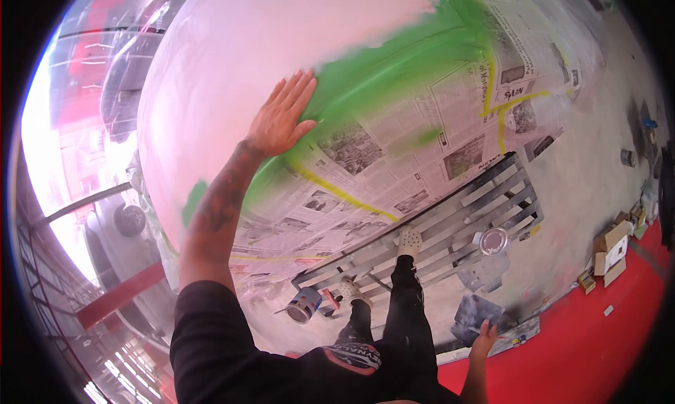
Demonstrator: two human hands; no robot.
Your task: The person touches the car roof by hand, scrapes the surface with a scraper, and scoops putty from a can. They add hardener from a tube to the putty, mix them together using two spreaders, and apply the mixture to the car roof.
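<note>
My left hand lies flat with its fingers stretched out on a large curved panel, at the border between its pale pink-white area and its green area. It holds nothing. Newspaper sheets joined with yellow tape cover the surface below the green. My right hand hangs low at the right, away from the panel. Its fingers are partly curled and apart, and no object shows in it.
My feet in pale clogs stand on a slatted wooden pallet. An open can is at the left foot, a round container right of the pallet. Cardboard boxes lie at the right, by the red floor. Cars stand at the left.
</note>
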